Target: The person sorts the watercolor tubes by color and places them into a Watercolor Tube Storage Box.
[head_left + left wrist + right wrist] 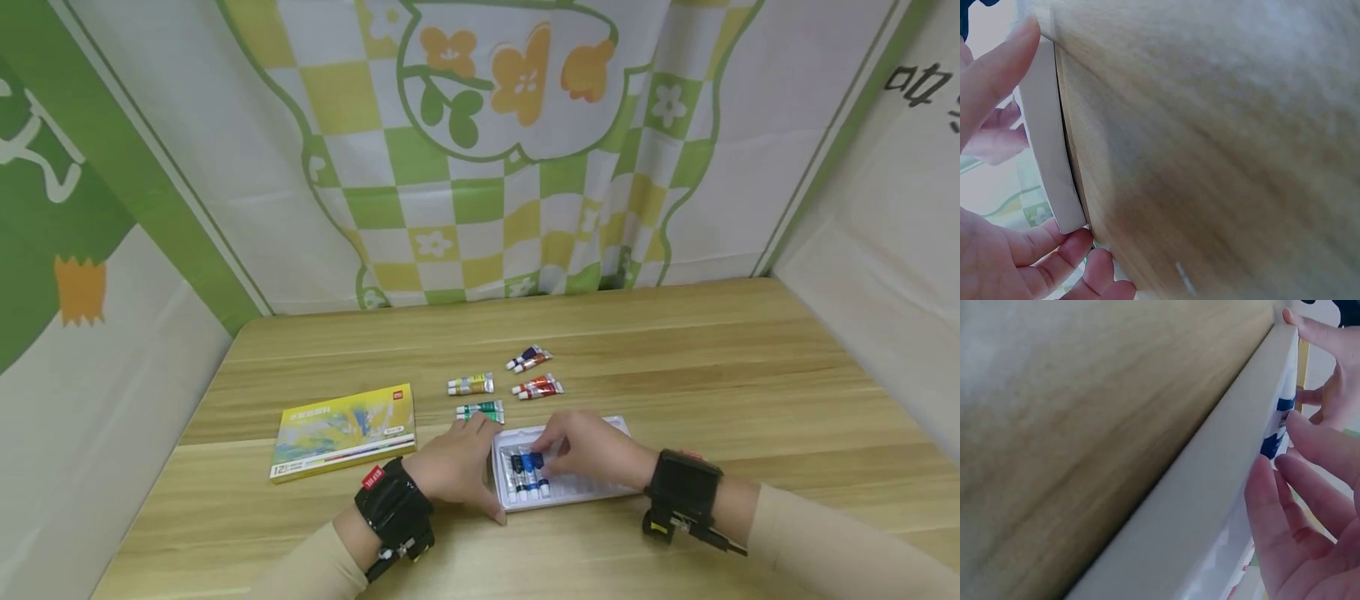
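A white plastic tray (588,493) lies on the wooden table, its ridged slots facing up. Several paint tubes with black and blue bands stand side by side in its left part. My left hand (456,463) grips the tray's left end, thumb at the near corner and fingers at the far one; the left wrist view shows them spanning the tray wall (1054,144). Over the slots, my right hand (592,450) pinches the dark blue paint tube (543,483), the rightmost in the row. In the right wrist view, thumb and fingertips meet at this tube (1277,428), just above the rim.
Two green tubes (480,407) lie right behind my left fingers. Farther back are yellow and ochre tubes (471,384), red and orange tubes (537,387), and a violet and brown pair (528,358). A yellow paint box (345,433) lies at left.
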`<state>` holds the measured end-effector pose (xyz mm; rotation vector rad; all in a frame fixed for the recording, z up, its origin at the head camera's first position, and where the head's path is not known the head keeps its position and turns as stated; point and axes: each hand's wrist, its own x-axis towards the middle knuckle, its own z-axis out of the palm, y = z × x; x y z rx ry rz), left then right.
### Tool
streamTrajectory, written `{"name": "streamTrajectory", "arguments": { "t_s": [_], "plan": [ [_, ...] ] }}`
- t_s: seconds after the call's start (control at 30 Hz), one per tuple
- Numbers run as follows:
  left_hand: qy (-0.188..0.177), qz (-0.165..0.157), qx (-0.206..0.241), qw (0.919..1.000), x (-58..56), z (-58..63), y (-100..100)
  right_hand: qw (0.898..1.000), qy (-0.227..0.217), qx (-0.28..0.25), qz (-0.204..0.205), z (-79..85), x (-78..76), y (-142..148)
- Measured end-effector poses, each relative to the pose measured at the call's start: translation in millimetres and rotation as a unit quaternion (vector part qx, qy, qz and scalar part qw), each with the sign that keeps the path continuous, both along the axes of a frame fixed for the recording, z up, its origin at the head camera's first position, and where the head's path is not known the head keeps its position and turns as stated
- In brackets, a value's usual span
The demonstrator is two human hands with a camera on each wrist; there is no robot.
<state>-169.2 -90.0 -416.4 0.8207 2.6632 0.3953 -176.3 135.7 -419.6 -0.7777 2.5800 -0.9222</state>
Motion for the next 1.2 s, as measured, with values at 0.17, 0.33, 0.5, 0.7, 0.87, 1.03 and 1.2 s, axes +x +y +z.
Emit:
{"name": "streamTrajectory", "arguments": {
  "t_s": [0.17, 0.33, 0.5, 0.7, 0.87, 1.03, 1.2],
  "plan": [
    [-0.003, -0.002, 0.001, 1.0000, -0.7, 0.2, 1, 1.000, -0.003, 0.022, 0.016, 3.9, 3.1, 1],
    [-0.003, -0.001, -0.004, 1.0000, -0.3, -0.2, 0, 0.999, 0.004, 0.032, 0.026, 5.1, 4.0, -1],
    [-0.001, -0.001, -0.008, 1.0000, -0.7, 0.6, 1, 0.999, 0.013, 0.038, 0.035, 5.5, 2.6, -3],
    [-0.002, -0.004, -0.010, 0.9999, -1.4, 0.7, 1, 0.997, 0.030, 0.052, 0.044, 7.0, 3.2, -6],
    [-0.001, -0.005, -0.012, 0.9999, -2.5, 5.2, 2, 0.995, 0.055, 0.075, 0.048, 12.0, 5.8, -9],
    [-0.002, -0.005, -0.008, 1.0000, -1.5, 6.4, 3, 0.994, 0.053, 0.092, 0.040, 15.2, 6.2, -11],
    [-0.008, -0.003, -0.004, 1.0000, 0.0, 4.4, 2, 0.994, 0.034, 0.100, 0.039, 15.8, 5.8, -11]
  ]
}}
